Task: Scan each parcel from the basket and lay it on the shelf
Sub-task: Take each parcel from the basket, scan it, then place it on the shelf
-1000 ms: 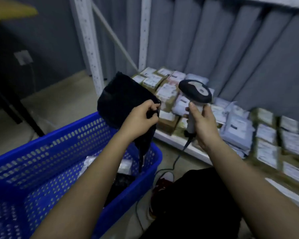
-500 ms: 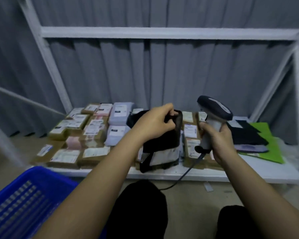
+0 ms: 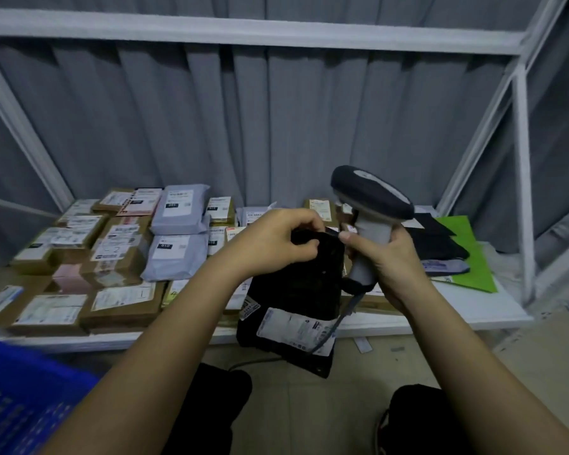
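My left hand [image 3: 276,239] grips the top edge of a black soft parcel [image 3: 301,290], which hangs in front of the white shelf [image 3: 447,318] with its white label near the bottom. My right hand [image 3: 386,261] holds the grey handheld scanner [image 3: 370,205] by its handle, and its thumb touches the parcel's top corner. The scanner's cable drops down past the label. A corner of the blue basket [image 3: 17,399] shows at the lower left.
Several brown boxes [image 3: 119,303] and grey mailer bags [image 3: 178,257] cover the shelf's left and middle. Dark parcels [image 3: 437,244] lie on a green sheet [image 3: 467,257] at the right. White frame posts [image 3: 523,178] and a grey curtain stand behind. My knees are below.
The view turned from the basket to the shelf. The black parcel moved from above the basket to the shelf front, and my right hand with the scanner closed in on it.
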A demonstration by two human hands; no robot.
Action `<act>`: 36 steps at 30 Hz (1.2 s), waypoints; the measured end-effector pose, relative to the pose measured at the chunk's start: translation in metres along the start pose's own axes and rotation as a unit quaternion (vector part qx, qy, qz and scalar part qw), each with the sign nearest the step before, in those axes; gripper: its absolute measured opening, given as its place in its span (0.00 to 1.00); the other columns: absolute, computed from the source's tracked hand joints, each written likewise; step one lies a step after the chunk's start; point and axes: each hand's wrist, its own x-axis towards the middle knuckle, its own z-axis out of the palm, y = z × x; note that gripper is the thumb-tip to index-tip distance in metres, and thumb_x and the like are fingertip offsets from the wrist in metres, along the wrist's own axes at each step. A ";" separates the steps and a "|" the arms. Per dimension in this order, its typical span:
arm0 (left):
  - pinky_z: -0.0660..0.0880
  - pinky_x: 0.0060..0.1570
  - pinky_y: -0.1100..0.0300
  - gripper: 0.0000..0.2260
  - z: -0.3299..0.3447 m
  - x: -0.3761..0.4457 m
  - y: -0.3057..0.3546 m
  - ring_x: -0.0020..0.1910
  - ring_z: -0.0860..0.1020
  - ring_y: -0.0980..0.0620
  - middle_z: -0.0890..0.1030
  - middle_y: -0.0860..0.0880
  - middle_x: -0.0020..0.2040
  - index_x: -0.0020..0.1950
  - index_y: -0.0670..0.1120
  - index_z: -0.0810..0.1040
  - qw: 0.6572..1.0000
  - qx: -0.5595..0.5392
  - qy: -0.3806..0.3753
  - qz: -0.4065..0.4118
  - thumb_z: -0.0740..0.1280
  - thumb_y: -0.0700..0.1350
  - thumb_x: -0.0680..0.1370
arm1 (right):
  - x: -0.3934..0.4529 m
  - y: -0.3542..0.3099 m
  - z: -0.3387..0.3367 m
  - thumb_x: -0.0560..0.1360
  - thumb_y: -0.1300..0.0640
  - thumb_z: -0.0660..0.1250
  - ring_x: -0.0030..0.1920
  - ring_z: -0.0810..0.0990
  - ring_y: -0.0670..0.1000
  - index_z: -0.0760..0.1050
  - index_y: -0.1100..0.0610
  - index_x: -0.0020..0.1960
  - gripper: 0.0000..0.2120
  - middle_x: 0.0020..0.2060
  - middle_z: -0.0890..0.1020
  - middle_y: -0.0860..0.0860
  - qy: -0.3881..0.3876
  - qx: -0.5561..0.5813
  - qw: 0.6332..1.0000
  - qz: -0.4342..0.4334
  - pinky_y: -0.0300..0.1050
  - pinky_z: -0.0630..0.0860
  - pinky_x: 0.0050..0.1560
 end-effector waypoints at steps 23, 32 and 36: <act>0.76 0.54 0.50 0.07 0.033 -0.018 -0.084 0.48 0.80 0.51 0.83 0.52 0.51 0.52 0.55 0.79 0.964 -0.150 0.099 -0.198 0.68 0.43 0.77 | 0.011 0.039 -0.019 0.69 0.65 0.75 0.32 0.79 0.45 0.75 0.55 0.47 0.12 0.38 0.82 0.51 0.069 -0.014 0.994 0.085 0.42 0.78 0.37; 0.74 0.48 0.62 0.08 0.031 -0.021 -0.074 0.45 0.79 0.59 0.81 0.59 0.41 0.44 0.57 0.77 0.974 -0.086 0.170 -0.119 0.68 0.43 0.77 | 0.001 0.038 -0.025 0.69 0.65 0.75 0.27 0.77 0.46 0.75 0.58 0.46 0.11 0.33 0.81 0.50 0.093 -0.007 0.991 0.094 0.41 0.76 0.32; 0.73 0.45 0.53 0.06 0.041 -0.004 -0.095 0.43 0.77 0.51 0.78 0.55 0.38 0.41 0.52 0.73 0.982 0.006 0.107 -0.156 0.67 0.46 0.78 | 0.006 0.053 -0.022 0.74 0.60 0.73 0.25 0.77 0.43 0.75 0.62 0.52 0.11 0.36 0.80 0.54 0.122 -0.052 0.982 0.133 0.36 0.75 0.28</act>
